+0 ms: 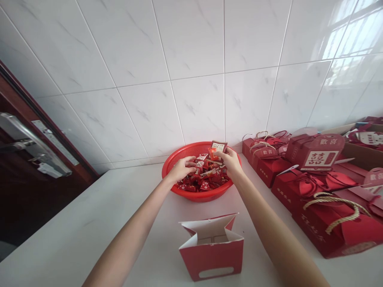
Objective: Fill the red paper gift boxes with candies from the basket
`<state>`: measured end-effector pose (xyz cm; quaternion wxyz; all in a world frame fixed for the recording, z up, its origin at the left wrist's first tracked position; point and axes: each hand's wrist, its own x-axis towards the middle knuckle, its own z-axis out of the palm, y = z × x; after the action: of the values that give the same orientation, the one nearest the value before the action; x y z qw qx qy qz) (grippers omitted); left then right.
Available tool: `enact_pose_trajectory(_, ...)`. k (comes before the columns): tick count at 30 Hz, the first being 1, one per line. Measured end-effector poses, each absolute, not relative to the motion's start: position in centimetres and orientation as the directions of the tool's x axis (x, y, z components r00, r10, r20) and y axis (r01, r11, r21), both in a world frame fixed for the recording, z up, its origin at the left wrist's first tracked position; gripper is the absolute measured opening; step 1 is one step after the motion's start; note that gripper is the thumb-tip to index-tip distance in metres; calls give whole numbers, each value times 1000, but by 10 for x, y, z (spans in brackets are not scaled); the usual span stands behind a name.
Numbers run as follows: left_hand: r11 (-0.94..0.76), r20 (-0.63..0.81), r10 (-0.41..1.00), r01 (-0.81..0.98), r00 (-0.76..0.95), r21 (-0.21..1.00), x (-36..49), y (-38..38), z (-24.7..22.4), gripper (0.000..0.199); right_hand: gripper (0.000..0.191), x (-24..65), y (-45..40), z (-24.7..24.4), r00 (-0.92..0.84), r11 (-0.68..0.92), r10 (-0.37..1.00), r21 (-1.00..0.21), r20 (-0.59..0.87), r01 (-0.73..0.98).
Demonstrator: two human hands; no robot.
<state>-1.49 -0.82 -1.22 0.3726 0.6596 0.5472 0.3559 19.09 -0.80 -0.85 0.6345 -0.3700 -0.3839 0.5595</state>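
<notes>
A round red plastic basket [168,167] full of red-wrapped sweets [205,185] stands against the tiled wall. My left hand [182,167] is over the basket's left side, fingers bent around a red and white packet [200,163] or just beside it; the contact is hard to make out. At the right side of the basket, my right hand [229,157] pinches a packet with a cream label [219,146], an orange-red wrapper [213,154] close under it. Nearer to me, between my forearms, a red paper box [214,257] stands upright with its top open.
Several red gift boxes [311,215] with rope handles fill the right side of the white table [119,227]. Behind them is a brown carton [359,157] with more red items. A dark wooden door with a metal handle [18,145] is at the left.
</notes>
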Motion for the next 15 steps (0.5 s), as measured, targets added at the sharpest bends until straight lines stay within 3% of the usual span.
enact_pose_trajectory(5,-184,112,977,457,180,870,-14,-11,-9,32,25,190,-9,-7,80,110,993,-895,83,-432)
enact_pose_trajectory(15,-335,320,941,443,110,832,-2,-33,6,32,27,189,-14,-6,75,125,992,-889,102,-440)
